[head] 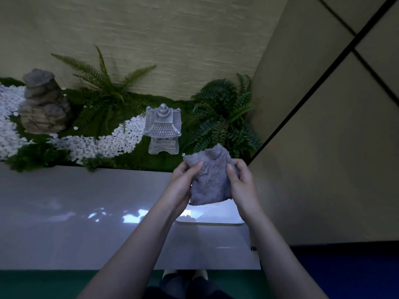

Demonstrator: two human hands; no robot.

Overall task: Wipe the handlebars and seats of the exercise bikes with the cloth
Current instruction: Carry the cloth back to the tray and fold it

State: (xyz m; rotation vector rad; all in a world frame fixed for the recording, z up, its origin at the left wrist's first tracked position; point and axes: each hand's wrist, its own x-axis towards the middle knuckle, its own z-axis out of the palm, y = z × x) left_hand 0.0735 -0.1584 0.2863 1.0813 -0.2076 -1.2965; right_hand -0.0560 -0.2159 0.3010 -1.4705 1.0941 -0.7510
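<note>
Both arms are reaching forward over the white worktop [64,212]; the left hand [181,186] and right hand [240,182] are gripping the grey cloth [210,180] between them, fingers [230,171] curling round its side edges.

1. I count 1 cloth [207,182]; 2 hands: L hand [181,184], R hand [241,182];
2. 1 stone lantern [163,128]; 1 rock [44,102];
3. 2 big ferns, left fern [103,91] & right fern [222,113]; white pebbles [121,139]: too many to count.
</note>
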